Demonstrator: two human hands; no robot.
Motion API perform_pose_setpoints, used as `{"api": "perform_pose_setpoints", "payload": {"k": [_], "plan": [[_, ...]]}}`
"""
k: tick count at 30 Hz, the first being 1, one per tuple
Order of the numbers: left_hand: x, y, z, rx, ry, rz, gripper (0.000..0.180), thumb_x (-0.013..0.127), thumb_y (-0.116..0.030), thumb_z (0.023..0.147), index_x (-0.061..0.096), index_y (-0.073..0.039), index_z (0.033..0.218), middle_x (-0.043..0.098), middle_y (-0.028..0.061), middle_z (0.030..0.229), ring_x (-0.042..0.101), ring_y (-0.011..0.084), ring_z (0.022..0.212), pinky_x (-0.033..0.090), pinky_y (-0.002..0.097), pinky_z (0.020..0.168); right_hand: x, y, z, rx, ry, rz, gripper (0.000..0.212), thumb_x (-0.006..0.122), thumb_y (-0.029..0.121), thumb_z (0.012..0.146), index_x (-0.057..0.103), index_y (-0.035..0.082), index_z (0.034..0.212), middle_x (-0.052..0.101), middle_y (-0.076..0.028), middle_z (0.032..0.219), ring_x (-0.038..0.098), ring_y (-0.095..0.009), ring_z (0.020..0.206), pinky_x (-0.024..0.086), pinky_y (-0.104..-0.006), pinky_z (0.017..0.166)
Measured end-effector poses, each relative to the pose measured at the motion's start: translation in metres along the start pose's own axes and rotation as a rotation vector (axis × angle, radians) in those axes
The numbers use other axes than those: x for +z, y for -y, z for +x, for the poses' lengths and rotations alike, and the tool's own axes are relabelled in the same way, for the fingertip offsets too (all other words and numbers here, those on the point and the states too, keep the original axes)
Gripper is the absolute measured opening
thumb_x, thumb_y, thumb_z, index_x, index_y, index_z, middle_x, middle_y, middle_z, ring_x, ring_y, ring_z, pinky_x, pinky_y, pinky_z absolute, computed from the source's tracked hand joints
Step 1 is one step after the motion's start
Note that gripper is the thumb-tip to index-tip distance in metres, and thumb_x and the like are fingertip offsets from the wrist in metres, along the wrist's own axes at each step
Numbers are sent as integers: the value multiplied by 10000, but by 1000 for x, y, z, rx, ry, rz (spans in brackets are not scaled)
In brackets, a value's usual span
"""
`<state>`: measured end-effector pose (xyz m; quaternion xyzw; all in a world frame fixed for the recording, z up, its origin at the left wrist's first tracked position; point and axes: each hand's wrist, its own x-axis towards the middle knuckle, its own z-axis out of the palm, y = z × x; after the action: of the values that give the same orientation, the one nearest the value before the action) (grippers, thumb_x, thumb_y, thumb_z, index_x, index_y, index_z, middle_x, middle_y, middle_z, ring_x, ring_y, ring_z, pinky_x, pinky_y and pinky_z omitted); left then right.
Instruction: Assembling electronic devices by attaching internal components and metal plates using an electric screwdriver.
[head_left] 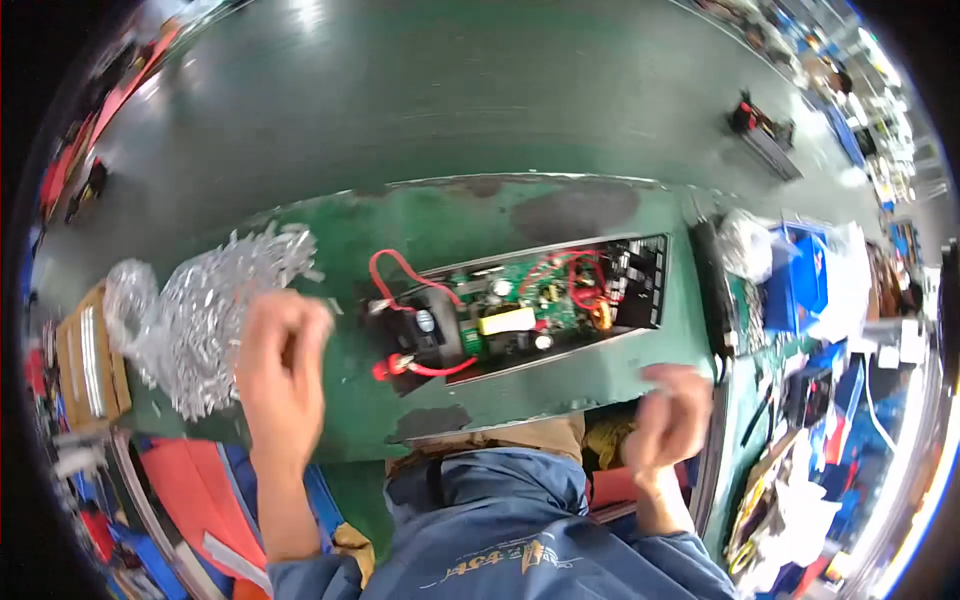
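On the green bench in front of me lies an open electronic unit: a black metal chassis (655, 285) with a slotted end at the right. Inside it sits a green circuit board (560, 297) with a yellow block (508, 321), coils and capacitors. Red wires (388, 262) loop out of its left end beside a black end panel (425, 325). My left hand (283, 365) hovers left of the unit, thumb and fingers drawn together; what they hold, if anything, is hidden. To the unit's lower right is my right hand (668, 415), fingers curled and slightly blurred, their contents hidden too.
A heap of clear plastic strips (215, 305) lies left of my left hand, near a cardboard box (90, 355). At the right stand a blue bin (797, 285) and clear plastic bags (745, 245). A black bar-shaped part (712, 285) borders the bench's right side.
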<state>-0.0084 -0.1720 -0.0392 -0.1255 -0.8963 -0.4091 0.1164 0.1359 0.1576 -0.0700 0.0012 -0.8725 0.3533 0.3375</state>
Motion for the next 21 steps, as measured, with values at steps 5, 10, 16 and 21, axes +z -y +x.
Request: {"api": "perform_pose_setpoints", "payload": {"k": [5,10,16,21], "plan": [[31,-98,-35,164,473,-267,87,707,38,897,659,-22,938,625,97,986,576,169,683,487,305,588,29,50,25,7,363,512,362,802,21,837,691,-14,1179,712,-163,1052,713,-287,901,569,-391,784],[63,-105,-40,97,424,-394,111,609,-93,1002,681,-9,988,618,109,984,579,140,705,474,288,620,22,37,16,118,237,543,213,779,-34,844,710,2,1042,727,-164,1015,712,-242,889,573,-323,736],[81,-107,-28,22,413,-434,872,146,-620,1078,686,56,971,594,127,1042,614,172,774,506,303,701,10,11,-8,664,221,613,193,642,-33,982,637,-47,1175,710,-122,1014,723,-176,893,573,-276,761],[101,-106,-23,-276,547,-869,340,536,-251,1080,641,64,1011,695,210,1016,729,255,839,622,352,757,3,-5,-7,696,200,646,203,647,18,999,673,-44,1191,714,-95,1005,711,-143,873,557,-259,740]]}}
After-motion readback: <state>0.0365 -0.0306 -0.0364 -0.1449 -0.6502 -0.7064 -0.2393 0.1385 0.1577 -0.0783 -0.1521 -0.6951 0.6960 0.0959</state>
